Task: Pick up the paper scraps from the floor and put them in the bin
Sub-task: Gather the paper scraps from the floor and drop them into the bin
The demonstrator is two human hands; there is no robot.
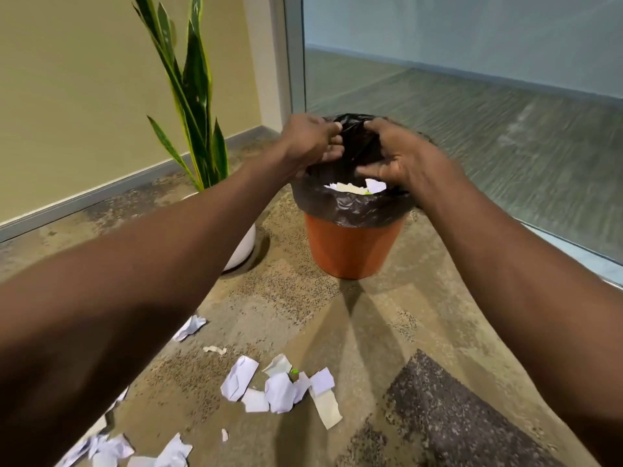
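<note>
Head view: both arms reach forward to the orange bin [350,247], which stands on the patterned carpet [337,315] near the glass partition [472,79]. The bin is lined with a black bin bag [350,207] folded over its rim. Left hand [312,141] — fingers curled, pinching the raised far edge of the bag. Right hand [394,153] — fingers likewise curled into the gathered plastic at the far rim, thumb lying along the bag's inner edge. The two hands are close together, both gripping the same bunched section of liner. Inside the bin: white paper pieces [354,187], one with a green spot, visible just below the right thumb. On the floor nearer the camera: a cluster of white paper scraps [279,389], a smaller strip [214,349] beside it, one crumpled piece [190,326] close under the left forearm, and more scraps [111,449] at the lower left edge. Left of the bin, a snake plant [192,96] in a white pot [242,244], partly hidden by the left arm.
</note>
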